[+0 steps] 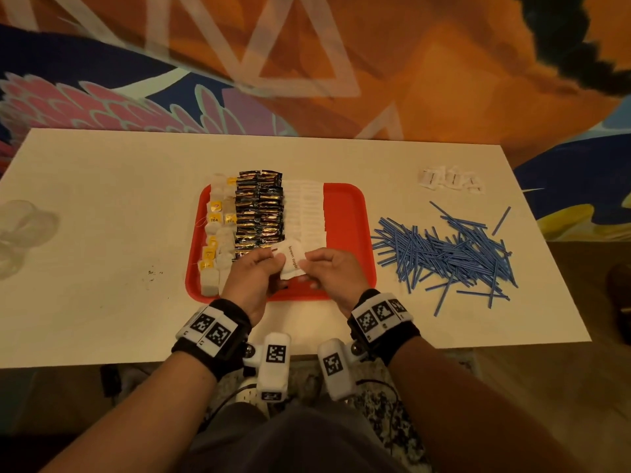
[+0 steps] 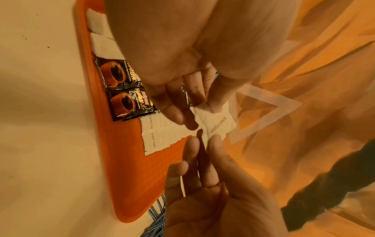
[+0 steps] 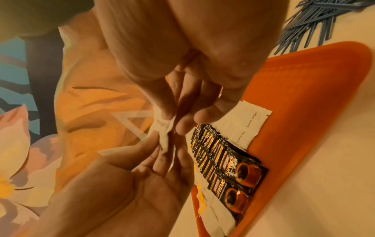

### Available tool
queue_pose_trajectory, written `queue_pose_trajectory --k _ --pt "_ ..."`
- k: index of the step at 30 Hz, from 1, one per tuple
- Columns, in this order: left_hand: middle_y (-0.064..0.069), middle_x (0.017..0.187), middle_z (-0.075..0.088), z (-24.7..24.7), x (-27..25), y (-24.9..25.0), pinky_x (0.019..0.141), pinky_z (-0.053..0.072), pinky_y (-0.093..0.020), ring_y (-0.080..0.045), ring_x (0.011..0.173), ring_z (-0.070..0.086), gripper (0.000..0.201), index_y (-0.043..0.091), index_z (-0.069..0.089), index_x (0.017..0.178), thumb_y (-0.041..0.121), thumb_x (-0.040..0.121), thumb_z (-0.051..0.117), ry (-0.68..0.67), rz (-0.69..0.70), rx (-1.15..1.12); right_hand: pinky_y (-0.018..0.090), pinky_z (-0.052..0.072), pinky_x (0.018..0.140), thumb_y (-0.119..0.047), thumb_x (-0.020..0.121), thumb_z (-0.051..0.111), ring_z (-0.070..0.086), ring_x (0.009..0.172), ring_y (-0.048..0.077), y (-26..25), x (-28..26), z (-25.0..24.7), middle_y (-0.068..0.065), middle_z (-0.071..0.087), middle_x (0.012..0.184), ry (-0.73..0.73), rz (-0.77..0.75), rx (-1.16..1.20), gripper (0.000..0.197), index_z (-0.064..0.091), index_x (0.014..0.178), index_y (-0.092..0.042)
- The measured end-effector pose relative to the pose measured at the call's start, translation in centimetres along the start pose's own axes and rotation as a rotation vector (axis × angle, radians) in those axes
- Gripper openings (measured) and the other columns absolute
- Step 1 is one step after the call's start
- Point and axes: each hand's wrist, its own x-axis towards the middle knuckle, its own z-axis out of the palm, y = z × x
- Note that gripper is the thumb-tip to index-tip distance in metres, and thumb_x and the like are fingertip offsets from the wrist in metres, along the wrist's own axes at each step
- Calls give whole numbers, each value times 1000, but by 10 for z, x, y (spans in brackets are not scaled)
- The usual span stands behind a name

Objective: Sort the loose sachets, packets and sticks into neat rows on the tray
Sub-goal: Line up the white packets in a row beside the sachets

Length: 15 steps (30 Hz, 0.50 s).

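Note:
Both hands hold one white brown-sugar sachet (image 1: pixel 292 259) above the near part of the red tray (image 1: pixel 345 213). My left hand (image 1: pixel 276 260) pinches its left edge and my right hand (image 1: pixel 309 265) pinches its right edge. The left wrist view shows the sachet (image 2: pixel 218 123) crumpled between the fingertips. On the tray lie rows of tea bags (image 1: pixel 218 233), black coffee packets (image 1: pixel 261 209) and white sugar sachets (image 1: pixel 307 209). The right strip of the tray is bare. The right wrist view shows the held sachet (image 3: pixel 164 136) above the coffee packets (image 3: pixel 227 168).
A loose heap of blue sticks (image 1: pixel 444 250) lies on the white table right of the tray. A few white sachets (image 1: pixel 450 180) sit at the far right. Something clear and plastic (image 1: pixel 24 227) rests at the table's left edge.

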Motion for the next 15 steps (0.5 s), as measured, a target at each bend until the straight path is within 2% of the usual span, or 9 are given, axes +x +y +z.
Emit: queue_pose_trajectory --k 3,6,8,10,13,15 --pt "-12 92 70 0 0 -1 65 53 -28 -19 77 64 14 11 61 87 0 96 57 -5 -28 -3 19 48 54 -6 96 58 64 65 11 -1 5 -3 4 70 86 17 -18 -73 16 63 87 -19" --pt "-13 98 70 1 1 0 57 55 -24 -20 78 65 17 11 63 104 -2 95 55 -28 -78 21 23 49 58 -8 97 56 60 63 7 -2 8 -6 -2 67 81 -10 -44 -186 22 63 83 -24" --pt "-10 99 71 2 2 1 58 56 -28 -21 84 66 18 16 65 111 8 95 61 -37 -117 56 29 52 67 -11 96 57 63 67 10 -2 12 -8 -7 66 78 -36 -99 -357 22 64 81 -25" --pt "-7 96 73 2 3 1 59 55 -30 -21 86 68 13 17 69 106 21 95 65 -13 -134 85 34 53 76 -13 95 58 65 77 17 0 14 -9 -10 64 77 -41 -144 -494 16 68 85 -22" --pt "-10 95 74 4 9 -2 59 55 -31 -21 79 71 12 13 71 101 22 93 68 67 -76 123 37 53 75 -17 96 59 63 77 15 9 15 -8 -7 66 81 3 -101 -409 10 69 96 -14" --pt "-11 93 73 6 12 -5 59 55 -31 -20 73 69 12 11 71 102 19 93 68 100 -48 117 32 53 67 -21 93 65 63 71 12 16 13 -5 1 70 84 3 -12 -251 13 68 99 -10"
